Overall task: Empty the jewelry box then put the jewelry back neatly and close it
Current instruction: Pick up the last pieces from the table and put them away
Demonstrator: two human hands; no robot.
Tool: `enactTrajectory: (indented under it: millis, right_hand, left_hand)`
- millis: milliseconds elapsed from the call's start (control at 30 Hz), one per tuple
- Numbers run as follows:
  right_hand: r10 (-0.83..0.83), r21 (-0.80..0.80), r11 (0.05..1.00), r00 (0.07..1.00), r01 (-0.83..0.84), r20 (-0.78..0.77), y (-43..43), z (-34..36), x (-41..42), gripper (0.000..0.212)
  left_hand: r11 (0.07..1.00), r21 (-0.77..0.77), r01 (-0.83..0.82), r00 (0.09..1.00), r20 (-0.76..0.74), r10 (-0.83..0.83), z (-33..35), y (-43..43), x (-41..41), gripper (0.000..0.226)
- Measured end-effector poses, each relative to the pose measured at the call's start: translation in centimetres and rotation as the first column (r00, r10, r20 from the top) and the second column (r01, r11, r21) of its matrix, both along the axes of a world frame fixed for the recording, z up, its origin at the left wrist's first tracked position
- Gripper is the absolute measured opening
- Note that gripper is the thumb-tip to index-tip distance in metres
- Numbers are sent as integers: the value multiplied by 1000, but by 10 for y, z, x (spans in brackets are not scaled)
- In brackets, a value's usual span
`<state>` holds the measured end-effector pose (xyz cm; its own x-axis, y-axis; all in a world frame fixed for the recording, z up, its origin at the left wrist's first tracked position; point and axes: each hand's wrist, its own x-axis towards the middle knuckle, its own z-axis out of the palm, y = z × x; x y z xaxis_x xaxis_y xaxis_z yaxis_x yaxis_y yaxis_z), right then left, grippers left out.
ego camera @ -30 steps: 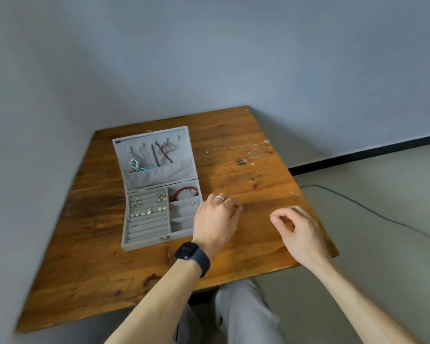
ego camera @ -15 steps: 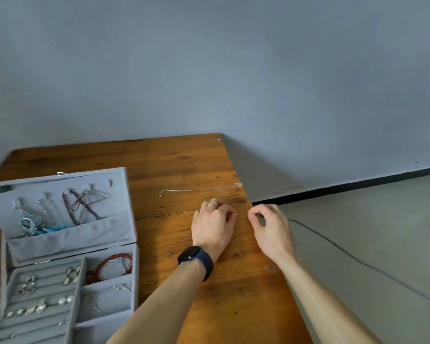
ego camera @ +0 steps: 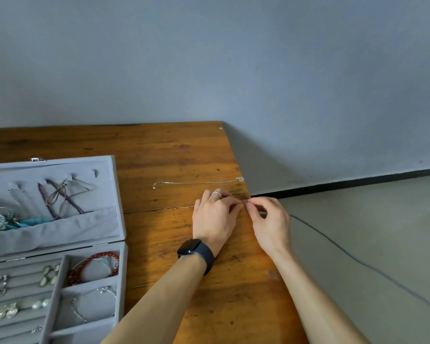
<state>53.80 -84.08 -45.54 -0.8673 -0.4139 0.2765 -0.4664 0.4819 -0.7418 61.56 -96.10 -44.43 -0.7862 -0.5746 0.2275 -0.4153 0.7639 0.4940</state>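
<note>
Fingers [ego camera: 230, 200] of left hand [ego camera: 214, 217] and right hand [ego camera: 271, 222] pinch thin chain [ego camera: 242, 190] at table [ego camera: 159, 150] right edge. Silver necklace [ego camera: 196, 182] lies just beyond. Jewelry box [ego camera: 119, 219] sits open at left, well apart. Cable [ego camera: 358, 261] runs along the floor at right.

We see a wooden table [ego camera: 171, 150] against a plain blue-grey wall [ego camera: 233, 58]. Beyond the tabletop's right edge lies a grey floor [ego camera: 395, 219]; a black baseboard [ego camera: 358, 182] runs along the wall's foot, and a thin dark cable [ego camera: 358, 261] crosses the floor.

I see my left hand [ego camera: 215, 217] and right hand [ego camera: 271, 223] pinching a fine chain [ego camera: 242, 190]; a silver necklace [ego camera: 196, 182] lies just beyond the fingers, jewelry box [ego camera: 119, 219] well left.
</note>
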Motion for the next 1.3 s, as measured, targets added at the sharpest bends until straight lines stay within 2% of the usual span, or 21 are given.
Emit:
enactTrajectory:
  millis: [267,433,600,733,900,1100,1300]
  right_hand:
    - [-6,91,996,1000,5,16,7,5,8,23]
    - [-10,250,968,996,-13,90,21,21,32,32]
    - [91,399,910,993,-113,75,40,43,83,34]
    - [188,399,899,982,-180,20,56,53,136,35]
    - [301,338,903,951,-264,-62,74,53,206,31]
    - [378,308,891,922,-335,-91,71,54,266,30]
    - [418,253,884,907,-394,-47,56,50,293,28]
  left_hand:
    - [999,35,27,999,28,-28,4,3,11,29]
    - [995,-34,91,989,116,-87,11,20,55,36]
    - [992,-34,122,981,156,-115,32,38,119,40]
    - [986,-112,126,985,136,-110,47,50,178,41]
    - [939,-329,99,992,110,-66,55,43,251,32]
    - [940,-337,-48,989,119,93,65,23,319,30]
    - [936,-323,-141,983,64,171,66,-4,371,30]
